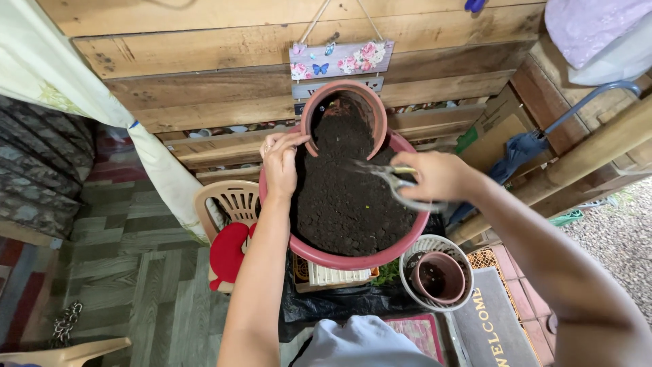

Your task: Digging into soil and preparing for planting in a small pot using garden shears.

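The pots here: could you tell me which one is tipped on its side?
The terracotta pot held by the left hand over the soil basin; the small pot below stands upright.

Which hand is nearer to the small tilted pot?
Left. The left hand grips the rim of the small tilted pot; the right hand, holding a metal scoop, is lower right, apart.

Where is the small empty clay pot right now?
In the head view, the small clay pot sits inside a white basket low and right of centre, just below the big basin of soil, beside the doormat.
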